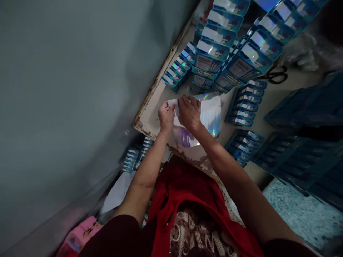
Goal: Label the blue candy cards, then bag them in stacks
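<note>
A shiny silver sheet (210,116) with rainbow reflections lies near the table's corner, and its near side shows a purple tint. My left hand (166,115) is closed at the sheet's left corner, thumb and fingers pinching its edge. Just to the right, my right hand (190,111) has its fingers curled down over the upper left part of the same sheet. Between the two hands shows a small whitish piece (175,109); whether it is separate from the sheet I cannot tell. My right fingertips are partly hidden.
Blue boxes in tall stacks (211,53) stand behind the sheet, with a shorter row (179,66) to their left. More blue boxes (245,103) line the right. Black-handled scissors (276,75) lie beyond. A wall (80,89) borders the left; the table edge (150,96) is chipped.
</note>
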Demonstrator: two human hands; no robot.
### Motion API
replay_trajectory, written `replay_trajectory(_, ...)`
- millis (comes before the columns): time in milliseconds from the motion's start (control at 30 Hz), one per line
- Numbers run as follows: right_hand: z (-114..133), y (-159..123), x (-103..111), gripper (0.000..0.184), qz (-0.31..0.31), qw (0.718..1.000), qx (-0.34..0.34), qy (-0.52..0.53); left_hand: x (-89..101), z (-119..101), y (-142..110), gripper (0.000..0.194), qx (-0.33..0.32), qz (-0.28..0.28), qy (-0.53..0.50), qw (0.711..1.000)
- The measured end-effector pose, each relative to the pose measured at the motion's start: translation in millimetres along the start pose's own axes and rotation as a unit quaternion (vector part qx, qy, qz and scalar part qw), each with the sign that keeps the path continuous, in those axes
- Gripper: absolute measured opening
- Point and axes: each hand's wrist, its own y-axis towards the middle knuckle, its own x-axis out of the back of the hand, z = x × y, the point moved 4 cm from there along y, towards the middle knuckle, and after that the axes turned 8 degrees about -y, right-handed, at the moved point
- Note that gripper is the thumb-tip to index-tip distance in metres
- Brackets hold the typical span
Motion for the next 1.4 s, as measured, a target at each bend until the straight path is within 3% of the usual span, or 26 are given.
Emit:
replay_trajectory(100,3.3,-27.1,-2.7,0.042,-0.008,0.999,0.031,-0.018,5.6,-0.9,-10.9,0.027,-0.026,-0.029,0.018,0.999)
replay_trajectory(200,8.9,-59.8,7.4,0.032,-0.006,0.999,0.033,0.003,10.6,-2.0,-14.7,0.026,-0.039,-0.034,0.036,0.998)
replay_trajectory(333,9.6,-113.2,40.9,0.018,-0.022,0.987,-0.084,0.134,20.5,-0.9,0.9,0.026,-0.022,-0.033,0.031,0.999)
replay_trajectory(400,2.1,-141.6,60.5,0.014,-0.046,0.946,-0.177,0.267,25.7,-3.9,5.1,0.031,-0.026,-0.038,0.034,0.998)
replay_trajectory(467,-9.8,-167.4,76.7,0.019,-0.061,0.877,-0.271,0.393,26.8,-12.5,-5.4,0.054,-0.072,-0.056,0.061,0.994)
replay_trajectory(533,-23.9,-189.2,88.8,0.028,-0.068,0.804,-0.348,0.478,18.2,-22.9,-34.1,0.073,-0.128,-0.052,0.101,0.985)
replay_trajectory(600,-38.0,-207.5,96.9,0.035,-0.071,0.743,-0.396,0.534,-3.3,-25.0,-74.9,0.075,-0.117,0.029,0.098,0.988)
replay_trajectory(667,-51.4,-225.4,101.2,0.040,-0.080,0.699,-0.428,0.567,-33.1,-14.4,-120.8,0.078,-0.009,0.168,0.024,0.986)
replay_trajectory(733,-63.6,-245.8,101.5,0.042,-0.093,0.672,-0.449,0.581,-60.7,2.6,-164.9,0.076,0.118,0.265,-0.050,0.956)
replay_trajectory(800,-74.7,-270.1,97.6,0.041,-0.103,0.657,-0.473,0.579,-78.6,20.5,-197.8,0.064,0.192,0.282,-0.058,0.938)
replay_trajectory(867,-85.6,-298.0,89.9,0.039,-0.113,0.644,-0.508,0.561,-88.9,36.8,-220.0,0.052,0.225,0.273,-0.014,0.935)
replay_trajectory(967,-102.1,-336.2,75.5,0.037,-0.147,0.641,-0.554,0.511,-102.2,53.6,-241.4,0.039,0.248,0.295,0.047,0.922)
replay_trajectory(1067,-119.9,-356.3,61.0,0.038,-0.181,0.665,-0.568,0.449,-118.9,61.5,-248.1,0.025,0.227,0.308,0.091,0.919)
replay_trajectory(1233,-152.1,-354.4,44.7,0.040,-0.212,0.713,-0.571,0.347,-152.7,66.6,-240.7,0.015,0.164,0.299,0.163,0.926)
replay_trajectory(1400,-178.5,-338.5,46.2,0.037,-0.197,0.760,-0.563,0.258,-175.3,65.5,-232.3,0.013,0.113,0.292,0.180,0.933)
